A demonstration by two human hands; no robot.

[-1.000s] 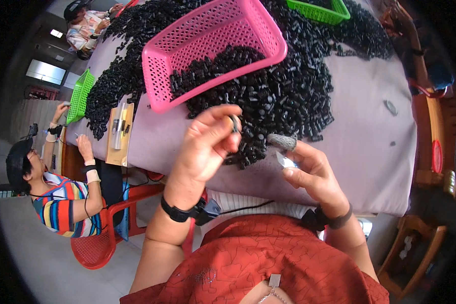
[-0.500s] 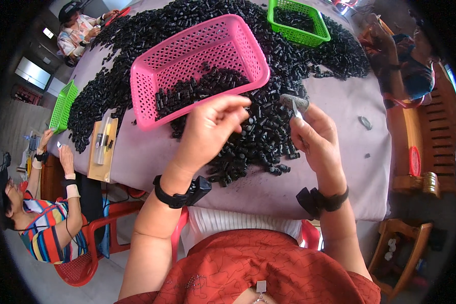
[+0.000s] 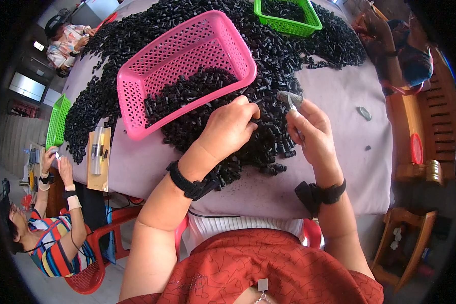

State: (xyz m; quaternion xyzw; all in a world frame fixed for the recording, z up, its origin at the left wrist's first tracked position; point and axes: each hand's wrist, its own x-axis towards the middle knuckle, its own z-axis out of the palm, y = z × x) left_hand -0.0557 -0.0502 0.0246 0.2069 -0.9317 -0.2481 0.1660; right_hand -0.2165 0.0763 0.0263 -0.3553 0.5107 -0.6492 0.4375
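My left hand (image 3: 229, 127) is over the pile, just right of the pink basket's near edge. Its thumb and fingertips are pinched together on a small black plastic part (image 3: 259, 102), mostly covered by the fingers. My right hand (image 3: 315, 133) is closed round a small knife (image 3: 291, 103) whose thin blade points up and away from me. A grey fabric finger cover (image 3: 282, 96) sits on the right forefinger, against the blade. A short gap separates the two hands. Beneath them lies a heap of small black cylindrical parts (image 3: 273, 144).
A pink perforated basket (image 3: 131, 96), partly filled with black parts, rests tilted on the heap. Green baskets stand at the far side (image 3: 289, 26) and left edge (image 3: 59, 120). A cardboard piece (image 3: 98, 180) bears a clear tube. Other people sit around the cloth-covered table (image 3: 339, 175).
My left hand has moved right, closer to the knife, and its fingers have closed on a black part. My right hand keeps its grip on the knife. The whole view has shifted slightly.
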